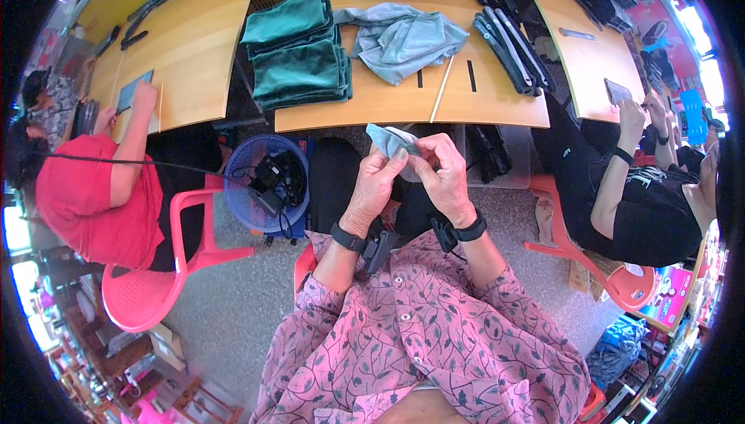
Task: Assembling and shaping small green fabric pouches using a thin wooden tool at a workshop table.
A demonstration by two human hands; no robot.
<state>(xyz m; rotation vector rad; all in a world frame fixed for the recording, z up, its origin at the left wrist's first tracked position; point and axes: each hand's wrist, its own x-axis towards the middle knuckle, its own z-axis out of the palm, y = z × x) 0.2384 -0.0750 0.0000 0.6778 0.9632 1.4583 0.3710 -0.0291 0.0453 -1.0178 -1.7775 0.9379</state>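
Item: small grey-blue cloth (393, 142), pinched between left hand (378, 183) and right hand (444, 175), held in the air short of the table (372, 102). Risk: light fingertip grip; cloth may slip to the floor.

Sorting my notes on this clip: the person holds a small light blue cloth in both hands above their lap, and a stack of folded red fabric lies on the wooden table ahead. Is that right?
Not quite. The folded fabric stack on the wooden table is dark green, not red, as the head view shows. The rest holds: the left hand and right hand together hold a small light blue cloth above the lap.
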